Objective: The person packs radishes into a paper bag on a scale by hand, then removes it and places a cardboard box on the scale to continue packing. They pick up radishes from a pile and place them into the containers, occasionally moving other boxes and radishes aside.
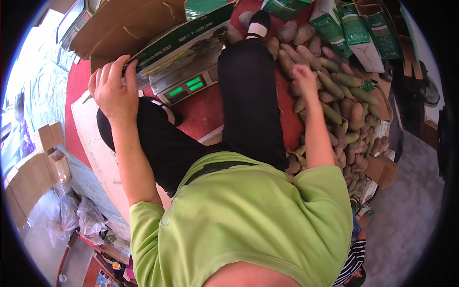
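My left hand (114, 88) is closed over the near left edge of an open cardboard box (186, 50), its thumb against the green printed side. The box stands tilted on a digital scale (185, 87) with lit green displays. My right hand (304, 79) is slightly blurred, its fingers curled in, over a pile of long root vegetables (331, 85) in green and pinkish-brown. No vegetable shows in that hand.
Green printed boxes (354, 31) stand beyond the pile, with brown carton flaps (382, 170) along its right side. Red cloth (203, 112) lies under the scale. Flattened cardboard (95, 136) is left of my legs. Plastic bags (91, 217) lie lower left. Another person's striped sleeve (353, 258) shows lower right.
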Action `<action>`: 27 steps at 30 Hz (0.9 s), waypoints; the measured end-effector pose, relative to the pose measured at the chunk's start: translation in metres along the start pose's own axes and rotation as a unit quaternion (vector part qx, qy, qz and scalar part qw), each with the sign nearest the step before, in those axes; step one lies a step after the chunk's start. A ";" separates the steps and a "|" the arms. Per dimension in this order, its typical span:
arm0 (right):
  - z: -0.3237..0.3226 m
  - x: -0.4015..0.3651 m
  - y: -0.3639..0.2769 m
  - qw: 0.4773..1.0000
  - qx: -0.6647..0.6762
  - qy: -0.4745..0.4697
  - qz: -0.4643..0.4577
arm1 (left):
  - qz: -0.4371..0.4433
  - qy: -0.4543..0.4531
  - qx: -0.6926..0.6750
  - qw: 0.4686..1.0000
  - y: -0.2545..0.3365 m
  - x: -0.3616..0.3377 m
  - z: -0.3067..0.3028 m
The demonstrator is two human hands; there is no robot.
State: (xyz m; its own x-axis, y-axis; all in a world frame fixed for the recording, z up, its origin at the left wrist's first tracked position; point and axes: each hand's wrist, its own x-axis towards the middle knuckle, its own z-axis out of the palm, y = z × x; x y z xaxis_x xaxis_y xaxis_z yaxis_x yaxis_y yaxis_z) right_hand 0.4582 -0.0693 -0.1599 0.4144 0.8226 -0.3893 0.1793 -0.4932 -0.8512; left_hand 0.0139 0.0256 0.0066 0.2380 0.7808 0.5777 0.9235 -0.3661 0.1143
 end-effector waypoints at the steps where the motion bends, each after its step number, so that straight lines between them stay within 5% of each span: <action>1: -0.002 -0.004 0.033 1.000 0.004 0.007 0.016 | 0.001 0.004 0.003 1.000 0.000 0.000 0.000; 4: -0.009 -0.011 0.145 0.996 -0.065 0.056 0.013 | 0.001 0.009 0.003 1.000 -0.001 -0.002 0.002; 6: -0.003 -0.033 0.156 0.985 -0.036 0.061 0.155 | 0.006 0.012 0.004 1.000 -0.002 -0.003 0.002; 12: 0.013 -0.058 0.189 0.962 -0.130 0.053 0.234 | 0.012 0.024 0.016 1.000 -0.001 -0.002 0.005; 27: 0.063 -0.001 0.244 0.971 -0.131 0.014 0.199 | 0.004 0.008 0.041 0.999 0.005 0.003 0.006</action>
State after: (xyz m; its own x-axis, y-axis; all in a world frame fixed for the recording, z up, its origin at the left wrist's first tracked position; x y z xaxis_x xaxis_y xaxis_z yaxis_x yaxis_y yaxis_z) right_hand 0.4451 -0.1726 -0.3890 0.5213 0.5450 -0.6567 0.2183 -0.8291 -0.5148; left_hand 0.0210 0.0287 0.0042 0.2405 0.7700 0.5910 0.9433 -0.3289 0.0447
